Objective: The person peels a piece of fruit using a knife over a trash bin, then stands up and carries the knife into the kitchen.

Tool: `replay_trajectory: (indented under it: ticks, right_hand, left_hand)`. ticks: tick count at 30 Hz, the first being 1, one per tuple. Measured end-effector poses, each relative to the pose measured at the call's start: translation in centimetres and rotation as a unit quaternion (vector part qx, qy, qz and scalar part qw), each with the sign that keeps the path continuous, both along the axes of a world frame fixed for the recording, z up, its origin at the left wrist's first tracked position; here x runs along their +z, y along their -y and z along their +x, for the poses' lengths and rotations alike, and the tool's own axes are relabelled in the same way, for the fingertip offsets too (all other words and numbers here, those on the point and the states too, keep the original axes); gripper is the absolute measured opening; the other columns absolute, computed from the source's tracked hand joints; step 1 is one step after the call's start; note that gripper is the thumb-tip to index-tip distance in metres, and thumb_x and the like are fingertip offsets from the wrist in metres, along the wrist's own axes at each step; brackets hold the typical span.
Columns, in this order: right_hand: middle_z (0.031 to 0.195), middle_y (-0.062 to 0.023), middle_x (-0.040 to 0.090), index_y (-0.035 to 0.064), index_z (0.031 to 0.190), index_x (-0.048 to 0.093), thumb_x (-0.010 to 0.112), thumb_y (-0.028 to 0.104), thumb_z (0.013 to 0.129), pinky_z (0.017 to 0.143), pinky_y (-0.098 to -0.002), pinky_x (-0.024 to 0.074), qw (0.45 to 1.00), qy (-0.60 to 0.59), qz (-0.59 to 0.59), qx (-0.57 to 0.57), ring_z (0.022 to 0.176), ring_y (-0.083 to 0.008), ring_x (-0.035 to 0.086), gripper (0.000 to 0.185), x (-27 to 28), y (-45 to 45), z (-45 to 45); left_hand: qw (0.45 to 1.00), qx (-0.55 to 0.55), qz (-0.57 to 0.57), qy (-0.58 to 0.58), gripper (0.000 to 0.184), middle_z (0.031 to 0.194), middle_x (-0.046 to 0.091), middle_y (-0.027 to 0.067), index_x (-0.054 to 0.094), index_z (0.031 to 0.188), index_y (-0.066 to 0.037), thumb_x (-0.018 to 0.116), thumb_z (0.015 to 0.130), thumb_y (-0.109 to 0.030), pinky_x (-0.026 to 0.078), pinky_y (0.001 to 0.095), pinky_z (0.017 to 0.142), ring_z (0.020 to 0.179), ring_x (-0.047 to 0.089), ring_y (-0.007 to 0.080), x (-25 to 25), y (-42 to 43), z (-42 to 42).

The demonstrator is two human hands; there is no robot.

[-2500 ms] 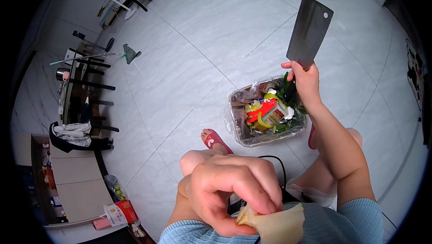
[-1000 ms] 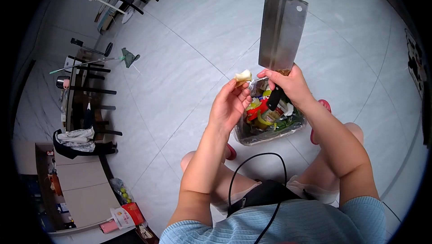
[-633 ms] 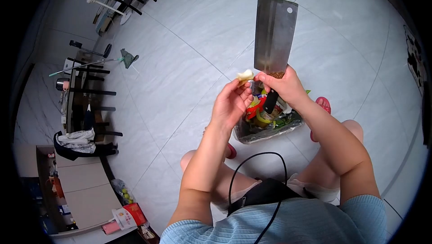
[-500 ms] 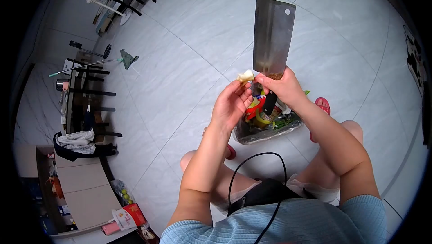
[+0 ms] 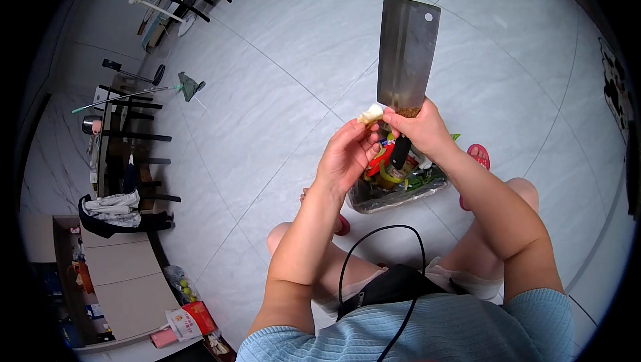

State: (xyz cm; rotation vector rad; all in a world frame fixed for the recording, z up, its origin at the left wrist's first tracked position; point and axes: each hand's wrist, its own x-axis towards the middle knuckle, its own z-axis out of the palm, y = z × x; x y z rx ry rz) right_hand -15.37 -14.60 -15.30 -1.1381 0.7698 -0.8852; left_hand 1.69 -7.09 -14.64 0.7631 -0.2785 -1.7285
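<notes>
In my right hand (image 5: pixel 422 128) is a cleaver (image 5: pixel 407 51), its broad blade pointing up and away from me. Brown bits cling to the blade near its black handle (image 5: pixel 400 153). My left hand (image 5: pixel 347 155) pinches a pale garlic clove (image 5: pixel 370 114) between thumb and fingertips, with some skin on it. The right thumb and fingertip meet the clove's right side. Below both hands stands a lined trash bin (image 5: pixel 394 206) holding vegetable scraps and red and yellow wrappers (image 5: pixel 380 159).
The bin sits on the tiled floor between my feet, which wear pink slippers (image 5: pixel 479 155). To the left are chairs (image 5: pixel 143 198), a green-handled broom (image 5: pixel 190 87), a cabinet (image 5: pixel 127 275) and a bag of green fruit (image 5: pixel 181 285). A black cable (image 5: pixel 344 268) loops over my lap.
The garlic clove has shifted slightly right and turned in my fingertips, closer to the right thumb. The cleaver has moved a touch to the right.
</notes>
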Motion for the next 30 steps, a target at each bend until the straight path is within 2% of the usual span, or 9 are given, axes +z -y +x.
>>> replay_trajectory:
  ticks: [4, 14, 17, 19, 22, 23, 25, 28, 30]
  right_hand:
    - [0.069, -0.0001, 0.057, 0.0022, 0.089, 0.060, 0.066, 0.007, 0.085, 0.055, -0.0233, 0.0428, 1.000, -0.001, -0.006, -0.014, 0.061, -0.0079, 0.053, 0.009, 0.3, -0.3, 0.1]
    - [0.069, -0.0009, 0.061, 0.0005, 0.089, 0.056, 0.064, 0.010, 0.083, 0.056, -0.0254, 0.0459, 0.999, -0.035, -0.023, -0.028, 0.059, -0.0073, 0.054, 0.014, 0.4, -0.3, 0.1]
    - [0.078, -0.0053, 0.064, -0.0006, 0.095, 0.057, 0.060, 0.007, 0.088, 0.061, -0.0241, 0.0457, 0.996, -0.071, -0.032, -0.031, 0.064, -0.0090, 0.055, 0.011, -0.4, -0.5, 0.2]
    - [0.075, -0.0086, 0.065, 0.0020, 0.101, 0.054, 0.059, 0.006, 0.086, 0.061, -0.0307, 0.0486, 0.970, -0.121, -0.197, -0.082, 0.065, -0.0204, 0.063, 0.016, -0.5, -1.0, 0.4]
    - [0.074, -0.0117, 0.063, 0.0049, 0.106, 0.054, 0.057, 0.003, 0.086, 0.063, -0.0326, 0.0496, 0.957, -0.119, -0.260, -0.050, 0.070, -0.0258, 0.065, 0.020, 0.4, -1.8, 0.4]
    - [0.074, -0.0117, 0.063, 0.0049, 0.106, 0.054, 0.057, 0.003, 0.086, 0.063, -0.0326, 0.0496, 0.957, -0.120, -0.259, -0.051, 0.070, -0.0258, 0.065, 0.020, 0.6, -1.8, 0.3]
    - [0.086, -0.0101, 0.065, 0.0010, 0.111, 0.053, 0.054, -0.007, 0.086, 0.073, -0.0280, 0.0492, 0.935, -0.164, -0.314, -0.027, 0.081, -0.0166, 0.064, 0.026, 1.0, -1.9, 0.0]
    - [0.073, -0.0117, 0.062, 0.0051, 0.107, 0.054, 0.055, 0.000, 0.086, 0.065, -0.0313, 0.0497, 0.940, -0.109, -0.318, -0.060, 0.072, -0.0231, 0.065, 0.022, 0.3, -1.9, 0.4]
    - [0.074, -0.0107, 0.063, 0.0042, 0.107, 0.053, 0.054, 0.000, 0.086, 0.065, -0.0308, 0.0494, 0.957, -0.087, -0.271, -0.059, 0.072, -0.0213, 0.065, 0.021, -0.4, -1.8, 0.6]
  left_hand:
    - [1.000, -0.011, -0.006, -0.002, 0.027, 0.100, 0.064, 0.0078, 0.056, 0.114, -0.001, 0.059, 0.090, -0.013, 0.051, 0.0290, 0.081, 0.088, 0.061, 0.0149, 0.0, 0.1, 0.1]
    - [0.999, 0.015, 0.003, 0.029, 0.028, 0.101, 0.063, 0.0083, 0.057, 0.114, 0.000, 0.058, 0.091, -0.016, 0.050, 0.0282, 0.079, 0.090, 0.060, 0.0144, -0.6, 0.1, 0.4]
    - [0.996, 0.050, 0.005, 0.074, 0.032, 0.102, 0.062, 0.0076, 0.056, 0.117, 0.000, 0.059, 0.091, -0.019, 0.050, 0.0281, 0.079, 0.091, 0.058, 0.0142, -0.7, 0.5, 0.8]
    - [0.993, 0.071, 0.012, 0.090, 0.033, 0.103, 0.062, 0.0075, 0.057, 0.116, 0.000, 0.059, 0.090, -0.019, 0.050, 0.0279, 0.077, 0.092, 0.058, 0.0141, -0.4, 0.5, 1.1]
    - [0.992, 0.082, 0.017, 0.094, 0.029, 0.104, 0.062, 0.0067, 0.058, 0.113, -0.002, 0.060, 0.090, -0.020, 0.051, 0.0283, 0.075, 0.093, 0.058, 0.0143, -0.4, 0.5, 1.1]
    - [0.990, 0.098, 0.007, 0.101, 0.023, 0.104, 0.063, 0.0067, 0.058, 0.107, -0.003, 0.060, 0.090, -0.018, 0.051, 0.0278, 0.075, 0.091, 0.059, 0.0143, -0.3, 0.4, 1.0]
    - [0.988, 0.115, -0.002, 0.107, 0.018, 0.103, 0.064, 0.0067, 0.057, 0.101, -0.004, 0.061, 0.090, -0.017, 0.050, 0.0272, 0.075, 0.090, 0.060, 0.0143, -0.2, 0.2, 0.8]
    - [0.984, 0.134, -0.021, 0.119, 0.015, 0.104, 0.064, 0.0063, 0.057, 0.099, -0.005, 0.061, 0.090, -0.016, 0.050, 0.0275, 0.075, 0.091, 0.061, 0.0148, -0.1, 0.2, 0.9]
    - [0.984, 0.114, -0.021, 0.138, 0.017, 0.105, 0.063, 0.0054, 0.057, 0.103, -0.006, 0.062, 0.089, -0.015, 0.049, 0.0306, 0.076, 0.092, 0.059, 0.0167, 0.0, 0.4, 1.1]
